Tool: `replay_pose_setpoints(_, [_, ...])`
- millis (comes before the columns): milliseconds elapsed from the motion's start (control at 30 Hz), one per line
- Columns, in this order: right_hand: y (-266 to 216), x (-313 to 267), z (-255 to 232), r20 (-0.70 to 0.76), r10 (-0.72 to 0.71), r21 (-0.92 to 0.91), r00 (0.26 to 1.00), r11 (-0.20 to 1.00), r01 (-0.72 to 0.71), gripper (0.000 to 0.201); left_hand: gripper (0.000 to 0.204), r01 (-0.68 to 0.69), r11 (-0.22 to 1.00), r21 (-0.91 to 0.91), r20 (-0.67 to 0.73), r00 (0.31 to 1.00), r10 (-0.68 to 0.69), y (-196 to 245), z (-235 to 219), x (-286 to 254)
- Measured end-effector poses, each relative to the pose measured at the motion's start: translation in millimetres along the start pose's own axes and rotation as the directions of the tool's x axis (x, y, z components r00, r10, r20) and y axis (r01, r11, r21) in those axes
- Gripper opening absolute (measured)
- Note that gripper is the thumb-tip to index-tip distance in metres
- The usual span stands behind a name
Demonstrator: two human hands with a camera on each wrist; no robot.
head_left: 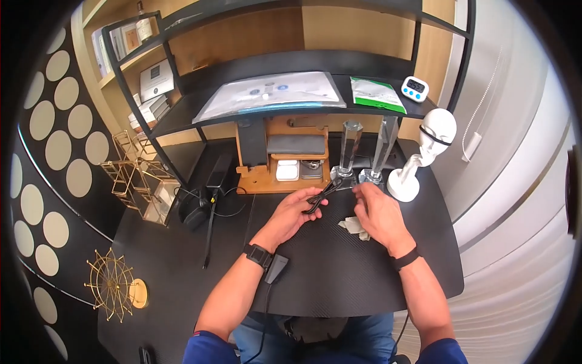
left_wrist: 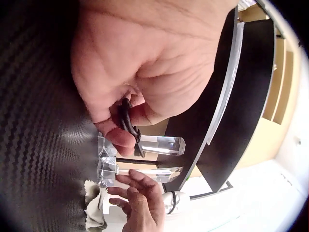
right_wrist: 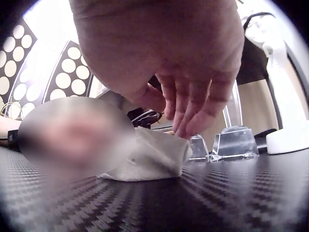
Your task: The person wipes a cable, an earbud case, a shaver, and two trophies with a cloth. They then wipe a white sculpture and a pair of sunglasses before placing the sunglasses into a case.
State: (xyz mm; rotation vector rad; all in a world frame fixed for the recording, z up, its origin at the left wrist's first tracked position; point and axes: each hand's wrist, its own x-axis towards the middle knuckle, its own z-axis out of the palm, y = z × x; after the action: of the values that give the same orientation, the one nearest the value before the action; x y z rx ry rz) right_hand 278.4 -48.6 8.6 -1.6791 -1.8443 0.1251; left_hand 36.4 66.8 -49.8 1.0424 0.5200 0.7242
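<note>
My left hand grips a folded bundle of thin black cable above the black desk. In the left wrist view, the cable loops out between thumb and fingers. Across from it, my right hand hovers with loosely bent fingers and holds nothing visible. Beneath and beside that hand lies a crumpled pale grey cloth, and the right wrist view shows the cloth on the desk just below the fingertips. Just beyond the hands stand two clear crystal trophies.
A wooden organizer stands at the back, left of the trophies. At the right is a white head-shaped stand. Black cables and an adapter lie left. A gold wheel ornament sits front left. The shelf overhangs the back.
</note>
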Motion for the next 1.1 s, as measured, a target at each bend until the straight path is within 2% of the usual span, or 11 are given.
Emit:
replay_pose_setpoints(67, [-5.8,0.0,-2.1,-0.098,-0.018,0.077,0.995,0.997,0.026,0.037,0.044,0.021,1.000,0.021,0.024,0.999,-0.021,2.3,4.1,-2.7])
replay_pose_setpoints(100, [-6.9,0.2,-4.3,-0.107,-0.008,0.073,0.994,0.997,0.016,0.037,0.043,0.039,0.998,0.039,0.033,0.999,-0.040,3.2,4.7,-1.9])
replay_pose_setpoints(167, [-9.5,0.4,-6.0,-0.073,-0.168,0.192,0.983,0.965,0.179,0.051,0.042,0.047,0.998,0.039,0.085,0.995,-0.050,1.6,1.7,0.0])
replay_pose_setpoints(300, [0.5,2.4,-0.6,0.013,-0.243,0.168,0.970,0.957,0.237,0.035,0.040,0.044,0.996,0.075,0.176,0.983,-0.056,4.2,3.2,-5.4])
replay_pose_setpoints(400, [-5.2,2.2,-1.8,0.029,-0.180,0.158,0.983,0.972,0.173,0.022,0.036,0.005,0.992,0.129,0.141,0.990,-0.023,2.9,6.2,-4.3])
replay_pose_setpoints(500, [-8.7,0.5,-4.2,0.058,-0.143,0.125,0.988,0.983,0.135,0.020,0.033,-0.031,0.982,0.188,0.091,0.996,0.014,3.4,12.7,-1.5])
replay_pose_setpoints(600, [-8.5,0.1,-2.2,0.053,-0.112,0.085,0.992,0.991,0.107,0.020,0.031,-0.110,0.917,0.384,0.057,0.994,0.096,5.3,12.1,-2.6])
replay_pose_setpoints(733, [-8.2,-0.9,1.5,0.017,-0.104,0.027,0.994,0.994,0.104,0.020,0.033,-0.084,0.842,0.534,0.028,0.996,0.082,12.7,5.0,-4.0])
replay_pose_setpoints(900, [-5.6,-0.5,0.4,0.041,-0.084,0.061,0.996,0.995,0.081,0.021,0.031,0.028,0.853,0.522,-0.165,0.984,0.069,37.3,-26.7,-8.9])
replay_pose_setpoints(967, [-4.2,-0.2,0.7,0.032,-0.094,0.071,0.995,0.993,0.091,0.021,0.029,0.065,0.858,0.510,-0.299,0.948,0.107,53.3,-46.0,-15.4])
replay_pose_setpoints(1100, [-4.6,-0.1,-0.1,0.082,-0.106,0.054,0.991,0.993,0.102,0.020,0.026,0.130,0.841,0.526,-0.442,0.886,0.139,69.8,-95.6,-27.9])
